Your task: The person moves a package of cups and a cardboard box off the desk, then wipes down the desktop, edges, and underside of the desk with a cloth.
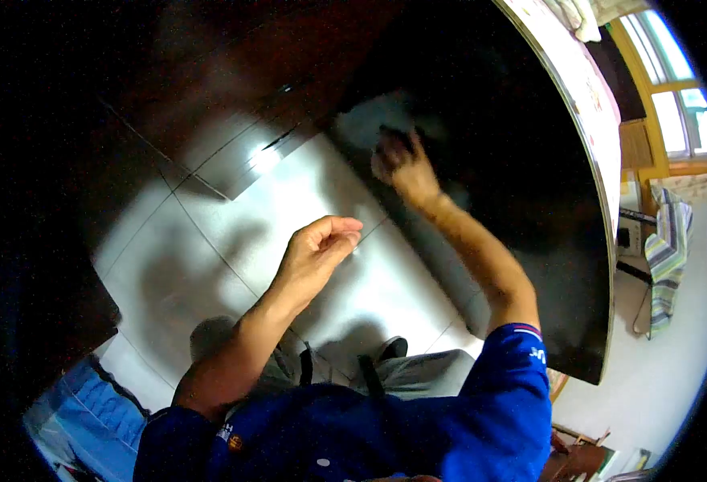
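Observation:
My left hand hangs above the tiled floor near the middle of the view, its fingers bent together with thumb and fingertips close; whatever is between them, if anything, is too small to make out. Farther up and to the right, my right hand reaches over a dark glossy surface. Its fingers are in shadow, around a dark, blurred shape that I cannot identify. A pale patch shows on the dark surface beside these fingers.
A dark brown piece of furniture with a bright reflection stands at the upper left. Light floor tiles lie between it and the dark surface. Blue denim is at the lower left. A striped cloth hangs at the right, below a window.

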{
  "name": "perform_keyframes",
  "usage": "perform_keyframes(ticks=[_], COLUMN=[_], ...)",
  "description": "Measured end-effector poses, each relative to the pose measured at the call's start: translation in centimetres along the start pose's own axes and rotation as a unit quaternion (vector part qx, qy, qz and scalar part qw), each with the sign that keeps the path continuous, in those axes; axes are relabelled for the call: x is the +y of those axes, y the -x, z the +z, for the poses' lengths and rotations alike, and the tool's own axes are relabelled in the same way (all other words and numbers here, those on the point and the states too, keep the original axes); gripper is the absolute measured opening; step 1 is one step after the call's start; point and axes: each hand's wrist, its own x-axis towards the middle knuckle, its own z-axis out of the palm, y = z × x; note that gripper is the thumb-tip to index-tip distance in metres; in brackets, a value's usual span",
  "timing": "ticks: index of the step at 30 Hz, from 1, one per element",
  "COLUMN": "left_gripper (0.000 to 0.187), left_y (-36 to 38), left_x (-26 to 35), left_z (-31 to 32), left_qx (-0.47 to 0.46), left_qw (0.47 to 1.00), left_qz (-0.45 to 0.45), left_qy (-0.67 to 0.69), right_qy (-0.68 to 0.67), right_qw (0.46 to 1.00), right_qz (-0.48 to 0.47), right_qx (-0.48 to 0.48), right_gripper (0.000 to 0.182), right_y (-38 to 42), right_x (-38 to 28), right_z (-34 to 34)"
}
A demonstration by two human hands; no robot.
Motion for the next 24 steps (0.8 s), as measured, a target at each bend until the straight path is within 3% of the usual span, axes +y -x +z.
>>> perform_keyframes(ticks=[1,3,6,8,9,11,12,13,14,16,18,19,20,22,23,24], left_gripper=[0.024,0.024,0.025,0.025,0.025,0.026,0.026,0.027,0.027,0.027,0.028,0.029,0.029,0.033,0.036,0.036], left_y=[0.1,-0.1,0.6,1.4,1.4,2.0,0.5,0.7,0.6,0.5,-0.4,-0.9,-1.4,-2.2,-2.4,-2.7], left_x=[0.1,0.2,0.2,-0.3,-0.3,-0.6,0.0,-0.1,-0.2,-0.6,-1.4,-1.9,-2.1,-2.0,-1.4,-1.4], left_z=[0.1,0.3,0.7,1.6,1.6,1.8,2.6,2.7,2.7,2.9,2.8,2.8,3.1,4.3,5.0,5.8], left_qx=[-0.004,-0.005,-0.006,-0.005,-0.004,-0.004,-0.008,-0.002,0.009,0.017,0.028,0.028,0.026,0.045,0.032,0.034], left_qw=[1.000,1.000,1.000,1.000,1.000,1.000,1.000,0.999,0.999,0.999,0.998,0.998,0.997,0.997,0.998,0.998], left_qz=[-0.006,-0.010,-0.013,-0.005,-0.002,0.000,0.001,-0.001,-0.001,0.005,0.023,0.019,0.020,-0.051,-0.055,-0.056], left_qy=[-0.003,-0.010,-0.019,-0.018,-0.020,-0.023,-0.026,-0.035,-0.042,-0.039,-0.060,-0.059,-0.064,0.029,0.025,0.023], right_qy=[-0.074,0.015,-0.003,-0.007,0.051,0.063,-0.023,0.007,-0.065,-0.165,-0.371,-0.467,-0.529,-0.636,-0.689,-0.691], right_qw=[0.997,0.974,0.893,0.908,0.941,0.995,0.998,0.999,0.994,0.977,0.897,0.834,0.767,0.661,0.621,0.619], right_qz=[0.029,0.169,0.250,0.261,0.236,0.068,-0.020,-0.040,-0.063,0.025,0.232,0.284,0.358,0.393,0.368,0.367], right_qx=[0.002,0.148,0.373,0.328,0.235,0.038,0.054,0.005,-0.063,-0.134,-0.062,0.075,0.055,0.065,0.072,0.073], right_gripper=[0.045,0.044,0.050,0.049,0.050,0.059,0.058,0.054,0.053,0.050,0.045,0.047,0.054,0.062,0.059,0.059], right_y=[-0.6,-1.4,-1.1,0.5,0.8,2.5,4.1,5.4,6.2,6.5,6.4,7.0,6.9,7.6,8.1,8.5], right_x=[2.6,6.8,11.0,9.4,7.3,1.3,0.8,-1.1,-1.2,-0.4,-0.2,-0.3,0.0,0.0,-0.3,-0.8], right_z=[-3.8,-11.3,-14.3,-13.1,-10.5,-3.2,0.7,2.2,0.8,-3.2,-5.9,-7.4,-11.1,-12.9,-13.2,-13.0])
